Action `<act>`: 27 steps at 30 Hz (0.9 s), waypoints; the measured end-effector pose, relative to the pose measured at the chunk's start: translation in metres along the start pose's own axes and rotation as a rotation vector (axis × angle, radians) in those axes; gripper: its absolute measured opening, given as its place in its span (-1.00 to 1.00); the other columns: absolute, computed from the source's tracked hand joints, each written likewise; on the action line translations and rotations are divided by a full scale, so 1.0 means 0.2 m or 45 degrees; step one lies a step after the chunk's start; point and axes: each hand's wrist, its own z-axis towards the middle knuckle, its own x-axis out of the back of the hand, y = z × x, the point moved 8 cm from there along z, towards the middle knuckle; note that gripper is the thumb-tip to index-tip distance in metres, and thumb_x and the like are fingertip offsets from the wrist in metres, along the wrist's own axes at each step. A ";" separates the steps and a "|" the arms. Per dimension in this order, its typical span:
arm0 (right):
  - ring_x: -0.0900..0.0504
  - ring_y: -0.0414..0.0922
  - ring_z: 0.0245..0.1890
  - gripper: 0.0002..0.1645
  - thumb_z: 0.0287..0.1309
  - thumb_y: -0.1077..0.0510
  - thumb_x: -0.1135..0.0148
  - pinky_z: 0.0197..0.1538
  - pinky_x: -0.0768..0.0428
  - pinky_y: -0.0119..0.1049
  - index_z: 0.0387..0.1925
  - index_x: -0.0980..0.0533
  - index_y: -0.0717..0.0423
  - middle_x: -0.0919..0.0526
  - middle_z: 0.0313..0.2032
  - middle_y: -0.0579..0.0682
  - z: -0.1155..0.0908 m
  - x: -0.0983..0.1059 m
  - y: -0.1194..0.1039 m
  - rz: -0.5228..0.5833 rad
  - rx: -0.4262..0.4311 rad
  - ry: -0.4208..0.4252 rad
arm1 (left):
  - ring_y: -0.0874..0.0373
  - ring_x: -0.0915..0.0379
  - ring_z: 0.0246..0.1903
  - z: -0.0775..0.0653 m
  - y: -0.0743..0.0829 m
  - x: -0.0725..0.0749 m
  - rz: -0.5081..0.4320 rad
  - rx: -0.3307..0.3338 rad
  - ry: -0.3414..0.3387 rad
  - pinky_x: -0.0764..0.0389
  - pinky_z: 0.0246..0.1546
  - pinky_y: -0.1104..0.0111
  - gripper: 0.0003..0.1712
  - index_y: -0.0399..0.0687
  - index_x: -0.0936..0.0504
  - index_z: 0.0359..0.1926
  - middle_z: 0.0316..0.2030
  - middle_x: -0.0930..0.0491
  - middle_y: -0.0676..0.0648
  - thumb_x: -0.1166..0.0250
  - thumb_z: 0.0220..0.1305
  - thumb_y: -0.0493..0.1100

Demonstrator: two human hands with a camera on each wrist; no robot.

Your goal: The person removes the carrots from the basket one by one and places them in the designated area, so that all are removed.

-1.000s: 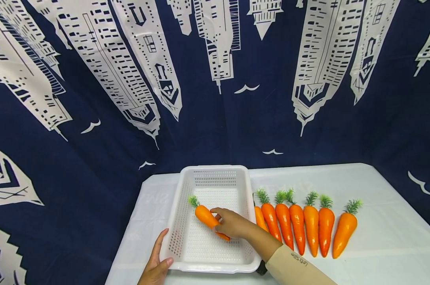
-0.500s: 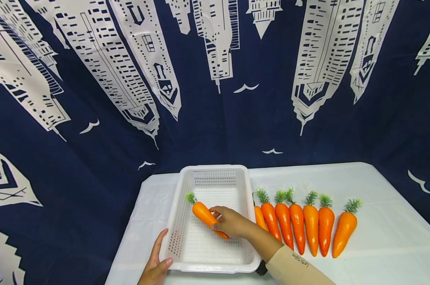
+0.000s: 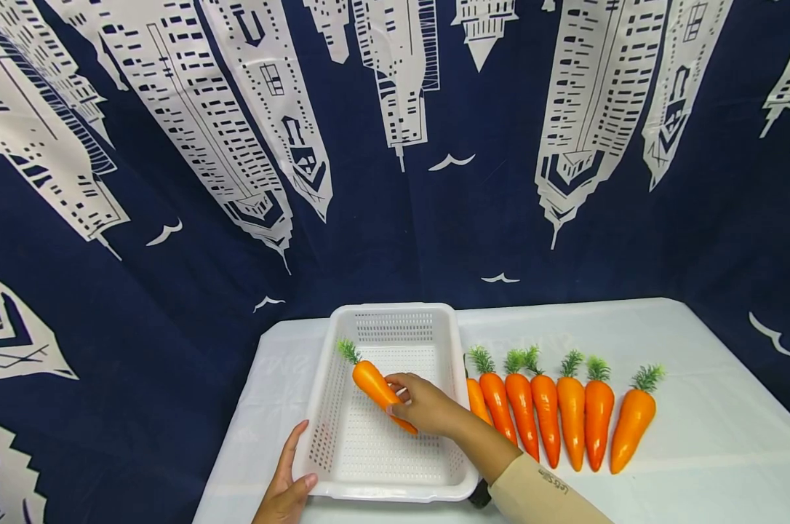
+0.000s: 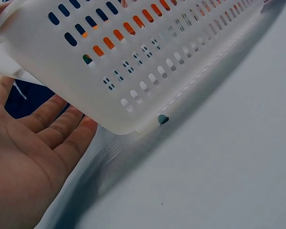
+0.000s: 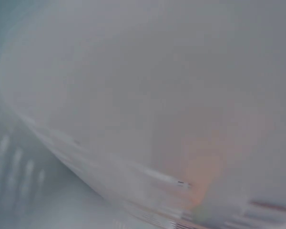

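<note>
A toy carrot (image 3: 370, 378) with a green top hangs tilted over the white plastic basket (image 3: 462, 378). My right hand (image 3: 424, 404) grips it near its lower end, leafy top toward the far left. My left hand (image 3: 285, 484) holds the basket's near-left corner, thumb at the rim and fingers along the outer side. In the left wrist view the left hand (image 4: 33, 148) lies against the corner of the slotted basket (image 4: 133, 62), with orange showing through the slots. The right wrist view is blurred, mostly pale grey with an orange smear.
Several carrots (image 3: 572, 415) lie in a row on the white tablecloth (image 3: 703, 437), right of the basket. A small dark object (image 3: 480, 495) sits by the basket's near-right corner. Behind stands a navy curtain (image 3: 395, 247) with white buildings. A teal speck (image 4: 163, 119) shows beside the basket.
My right hand has raised the carrot slightly away from me, its leafy top shifting up and to the left. The left hand and the basket have stayed put.
</note>
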 end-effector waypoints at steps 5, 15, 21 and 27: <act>-0.59 0.00 0.10 -0.36 0.31 0.11 -0.30 -0.01 -0.68 -0.12 0.37 -0.40 0.12 -0.59 0.09 0.04 0.00 0.01 -0.01 0.003 0.006 0.032 | 0.71 -0.10 0.27 0.00 0.01 -0.01 -0.016 -0.017 -0.019 -0.26 0.25 0.63 0.03 0.23 0.45 0.59 0.50 0.62 -0.15 -0.02 0.41 -0.32; -0.59 0.02 0.10 -0.36 0.32 0.12 -0.29 -0.08 -0.69 -0.16 0.38 -0.39 0.14 -0.56 0.18 0.06 0.00 0.05 -0.02 0.056 0.054 0.108 | 0.73 -0.10 0.27 0.00 0.01 -0.01 -0.001 0.002 -0.006 -0.24 0.25 0.65 0.01 0.26 0.46 0.59 0.46 0.50 0.00 -0.01 0.43 -0.30; -0.57 -0.01 0.08 -0.36 0.31 0.10 -0.29 -0.09 -0.66 -0.18 0.38 -0.39 0.09 -0.54 0.19 0.07 -0.01 0.08 -0.01 0.140 0.044 0.174 | 0.66 -0.12 0.29 0.00 0.01 -0.01 -0.025 -0.035 -0.030 -0.26 0.26 0.62 0.02 0.24 0.45 0.59 0.50 0.62 -0.17 -0.02 0.41 -0.31; -0.56 -0.01 0.09 -0.36 0.29 0.13 -0.31 -0.10 -0.67 -0.19 0.37 -0.40 0.04 -0.54 0.20 0.07 -0.01 0.12 0.01 0.251 0.007 0.263 | 0.63 -0.13 0.29 0.00 0.01 -0.01 -0.022 -0.039 -0.023 -0.27 0.26 0.61 0.02 0.22 0.44 0.60 0.49 0.60 -0.16 -0.02 0.41 -0.32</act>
